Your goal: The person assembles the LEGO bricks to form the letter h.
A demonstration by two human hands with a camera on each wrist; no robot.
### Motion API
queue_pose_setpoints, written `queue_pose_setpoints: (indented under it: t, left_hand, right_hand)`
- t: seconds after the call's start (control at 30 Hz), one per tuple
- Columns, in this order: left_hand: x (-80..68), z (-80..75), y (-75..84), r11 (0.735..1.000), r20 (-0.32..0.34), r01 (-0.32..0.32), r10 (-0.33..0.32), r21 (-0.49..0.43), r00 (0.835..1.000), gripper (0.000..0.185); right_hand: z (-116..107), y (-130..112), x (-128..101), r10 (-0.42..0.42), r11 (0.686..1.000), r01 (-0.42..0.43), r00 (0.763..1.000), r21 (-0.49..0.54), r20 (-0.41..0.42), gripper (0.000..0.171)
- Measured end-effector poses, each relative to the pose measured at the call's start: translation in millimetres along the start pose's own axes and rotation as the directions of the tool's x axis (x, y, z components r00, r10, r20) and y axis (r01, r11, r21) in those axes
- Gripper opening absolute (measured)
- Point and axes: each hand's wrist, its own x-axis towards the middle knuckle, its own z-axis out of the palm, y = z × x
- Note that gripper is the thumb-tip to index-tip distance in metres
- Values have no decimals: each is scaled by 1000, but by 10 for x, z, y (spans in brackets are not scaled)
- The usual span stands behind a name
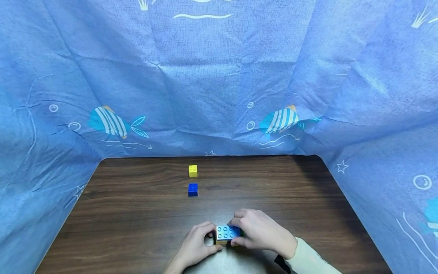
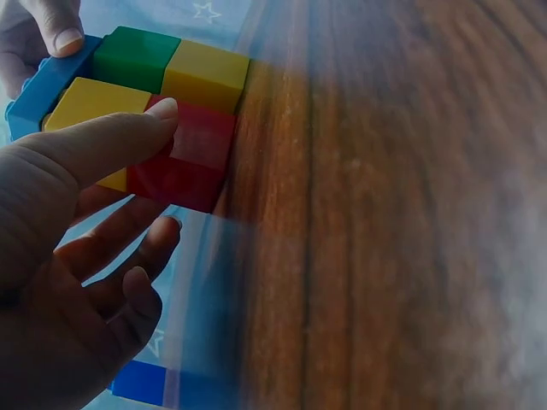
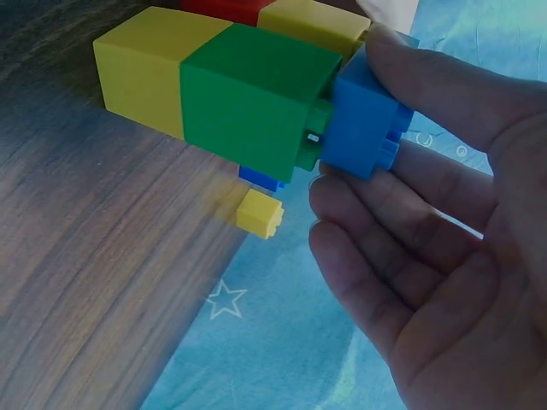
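My left hand [image 1: 197, 243] grips the left column of a small brick build, a yellow brick [image 2: 98, 98] on a red brick [image 2: 192, 154], with the thumb across their joint. Beside it stands a second column, a green brick [image 3: 256, 94] on another yellow brick [image 3: 141, 73]. A long light-blue brick [image 1: 224, 232] lies across the top of both. My right hand [image 1: 260, 232] pinches this light-blue brick at its right end between thumb and fingers. In the right wrist view, green studs show in a gap between the green brick and the light-blue one [image 3: 355, 111].
Farther back on the dark wooden table [image 1: 137, 213] sit a dark-blue brick [image 1: 193, 190] and, behind it, a loose yellow brick [image 1: 193, 171]. A blue cloth [image 1: 205, 87] printed with fish hangs round the table's back and sides.
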Motion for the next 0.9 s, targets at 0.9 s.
queue_pose_setpoints:
  t: [0.9]
  left_hand:
    - [17,11,-8,998,-12,-49,49,-26,999,27]
  right_hand:
    - [54,-90,-34,-1,996,-6,997,-89,-77,29]
